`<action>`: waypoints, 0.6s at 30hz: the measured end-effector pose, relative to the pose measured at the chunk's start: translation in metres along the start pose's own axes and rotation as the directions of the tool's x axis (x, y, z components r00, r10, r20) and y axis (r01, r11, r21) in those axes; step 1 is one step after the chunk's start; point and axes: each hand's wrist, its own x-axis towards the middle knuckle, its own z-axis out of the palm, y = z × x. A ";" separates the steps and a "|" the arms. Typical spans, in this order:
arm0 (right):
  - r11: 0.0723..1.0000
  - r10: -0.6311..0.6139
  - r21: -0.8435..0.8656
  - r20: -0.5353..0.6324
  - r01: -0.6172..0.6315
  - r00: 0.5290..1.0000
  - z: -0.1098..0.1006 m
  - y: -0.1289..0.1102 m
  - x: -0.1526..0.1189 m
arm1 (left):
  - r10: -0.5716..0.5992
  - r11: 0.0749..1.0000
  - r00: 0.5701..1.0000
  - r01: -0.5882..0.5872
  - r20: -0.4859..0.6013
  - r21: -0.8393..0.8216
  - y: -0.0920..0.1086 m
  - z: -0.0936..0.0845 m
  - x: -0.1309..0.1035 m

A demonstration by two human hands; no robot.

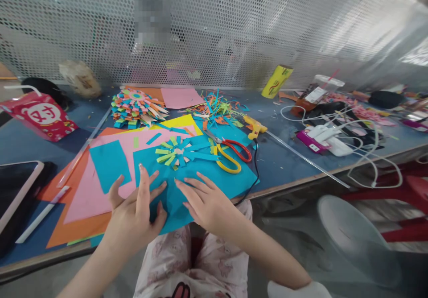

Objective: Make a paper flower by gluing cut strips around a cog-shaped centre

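My left hand (137, 208) hovers over or rests on the blue paper sheet (214, 180), fingers spread and nothing held. Beside it, my right hand (204, 200) lies with its fingers stretched out over the same sheet. Just beyond my fingertips is a paper flower (178, 151) of green, pale and blue strips. Scissors (230, 153) with one red and one yellow handle lie to its right. A smaller blue paper piece (109, 162) sits on the pink paper (87, 199) left of my left hand. Whether my left fingertips touch the sheet I cannot tell.
A many-coloured fringed paper bundle (137, 106) and loose paper strips (216, 108) lie farther back. Right of them are a yellow glue gun (254, 127), a clear glue stick (307, 159) and a power strip (312, 141) with white cables. A red drink carton (42, 114) stands left.
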 end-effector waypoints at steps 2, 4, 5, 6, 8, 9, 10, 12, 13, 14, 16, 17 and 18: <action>0.999 0.033 0.020 0.003 -0.033 0.999 -0.002 0.001 0.003 | 0.001 1.000 1.000 -0.001 -0.002 -0.002 -0.001 0.001 -0.001; 0.999 0.028 0.026 -0.004 -0.028 1.000 0.000 0.001 0.008 | 0.002 1.000 1.000 -0.002 -0.005 0.007 -0.001 0.002 -0.002; 1.000 0.017 0.026 -0.002 -0.017 1.000 0.002 0.000 0.010 | 0.005 1.000 1.000 -0.005 -0.007 0.013 -0.001 0.002 -0.002; 1.000 0.004 0.026 0.001 -0.004 1.000 0.004 -0.001 0.012 | 0.008 1.000 1.000 -0.008 -0.010 0.019 -0.002 0.003 -0.003; 1.000 -0.022 0.020 0.005 0.022 1.000 0.010 -0.002 0.014 | 0.011 1.000 1.000 -0.011 -0.016 0.028 -0.002 0.003 -0.004; 0.999 -0.033 0.011 0.004 0.033 0.999 0.011 -0.003 0.013 | 0.012 0.999 1.000 -0.011 -0.017 0.030 -0.002 0.003 -0.004; 0.999 -0.042 -0.002 0.001 0.042 0.999 0.012 -0.003 0.012 | 0.011 0.999 1.000 -0.011 -0.018 0.030 -0.002 0.003 -0.004; 0.998 -0.055 -0.035 -0.007 0.055 0.998 0.010 -0.002 0.007 | 0.007 1.000 1.000 -0.006 -0.014 0.027 -0.002 0.003 -0.004; 0.997 -0.061 -0.050 -0.008 0.060 0.998 0.007 -0.002 0.004 | 0.004 1.000 1.000 -0.004 -0.010 0.027 -0.002 0.003 -0.004; 0.996 -0.067 -0.063 -0.009 0.066 0.998 0.004 -0.002 0.001 | 0.001 1.000 1.000 -0.001 -0.007 0.029 -0.002 0.002 -0.004; 0.994 -0.088 -0.071 -0.023 0.086 0.996 -0.002 -0.001 -0.005 | -0.004 0.999 1.000 0.004 -0.001 0.037 -0.001 0.002 -0.004; 0.993 -0.099 -0.068 -0.033 0.097 0.995 -0.004 -0.001 -0.008 | -0.004 0.999 1.000 0.004 0.002 0.040 -0.001 0.002 -0.003; 0.993 -0.108 -0.062 -0.045 0.105 0.993 -0.006 0.000 -0.011 | -0.003 0.999 1.000 0.003 0.003 0.041 -0.001 0.002 -0.004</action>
